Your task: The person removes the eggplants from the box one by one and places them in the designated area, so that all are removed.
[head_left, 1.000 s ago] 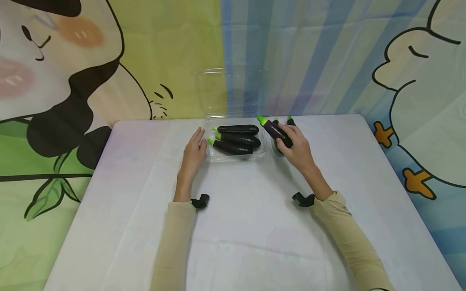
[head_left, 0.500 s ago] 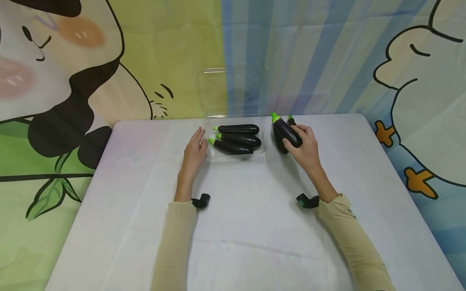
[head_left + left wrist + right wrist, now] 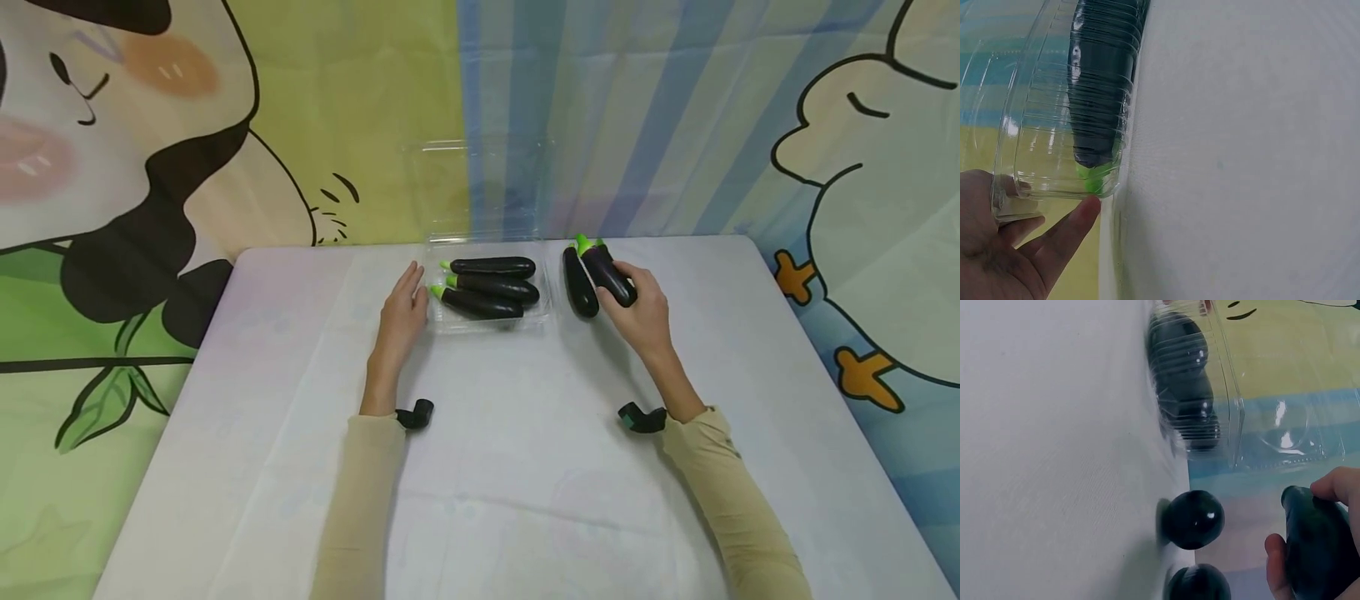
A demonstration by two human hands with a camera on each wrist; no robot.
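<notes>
- The desk [image 3: 525,467] is spread with a white, faintly creased covering; its far corners are rounded, and a pinkish tint lies near the far left one.
- Behind the far edge rises a printed backdrop: a plain yellow-green panel [image 3: 345,92] toward the left, blue and pale stripes [image 3: 645,108] toward the right.
- Beyond the left edge, a large black-and-white cartoon figure [image 3: 97,158] with orange and pink cheek patches, above a green leaf sprig [image 3: 112,408].
- Beyond the right edge, a pale, black-outlined cartoon figure [image 3: 892,225] with orange feet [image 3: 870,379].
- Light is soft, with blurred shadows on the desk.
</notes>
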